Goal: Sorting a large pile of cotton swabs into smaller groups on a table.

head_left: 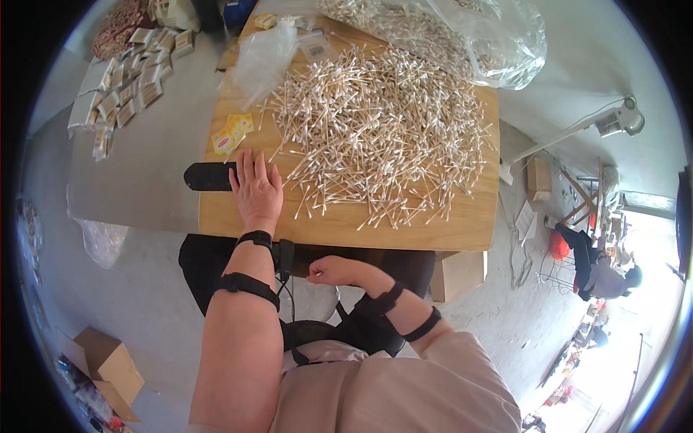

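My left hand (257,191) lies palm down at the left side of the wooden tabletop, fingers stretched out. It rests over one end of a flat black object with a rounded tip (209,177), whose kind I cannot tell. Just beyond the fingertips are yellow printed packets (232,134). To the right of this hand spreads a big loose heap of cotton swabs (382,130). Below the table's front edge, above my lap, my right hand (336,271) is closed; a small pale spot shows at its fingertips, too small to name.
Clear plastic bags (263,61) lie at the table's far left. A large clear bag full of swabs (433,36) sits at the back. Stacked small packs (137,79) cover part of the grey surface at left. A lamp arm (556,141) stands right; another person (606,274) sits farther off.
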